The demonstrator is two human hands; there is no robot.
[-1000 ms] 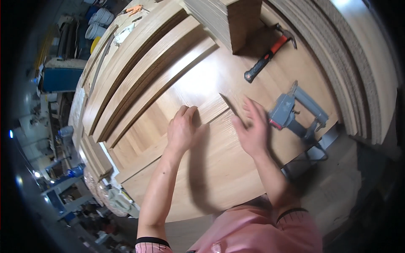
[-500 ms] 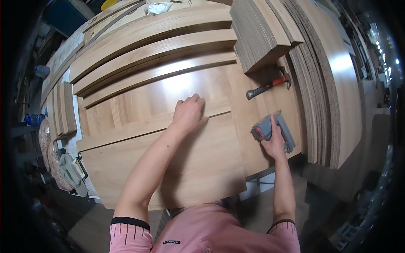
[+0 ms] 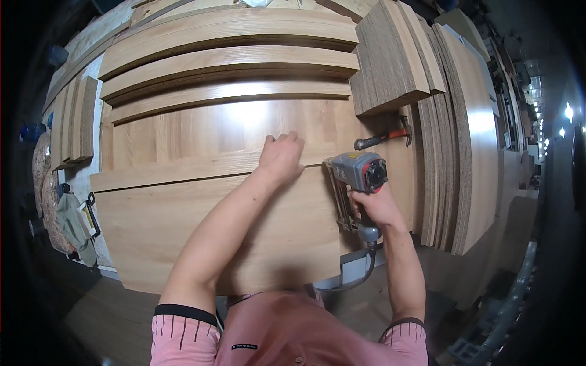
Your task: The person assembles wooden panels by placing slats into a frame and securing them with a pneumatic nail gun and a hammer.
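Note:
My right hand (image 3: 383, 206) is wrapped round the handle of a grey nail gun (image 3: 355, 169) with a dark hose (image 3: 371, 262) at its base. The gun is upright, its nose close to the right end of the seam between two wood-grain pieces; contact cannot be made out. My left hand (image 3: 282, 157) is closed over the narrow wood strip (image 3: 201, 173) along that seam, fingers bent on the far side and thumb on the near side. A wide wood-grain board (image 3: 207, 226) lies nearest me, under my left forearm.
A claw hammer (image 3: 384, 140) lies behind the nail gun. Stacked boards (image 3: 390, 61) stand at the back right, with larger panels (image 3: 467, 134) along the right. Several long strips (image 3: 232, 61) lie at the back. Short boards (image 3: 76, 122) and a grey-green cloth (image 3: 74, 222) are at the left.
My right hand has lifted the nail gun off the bench, turned it upright and brought it left to the boards' end. My left hand stays on the strip.

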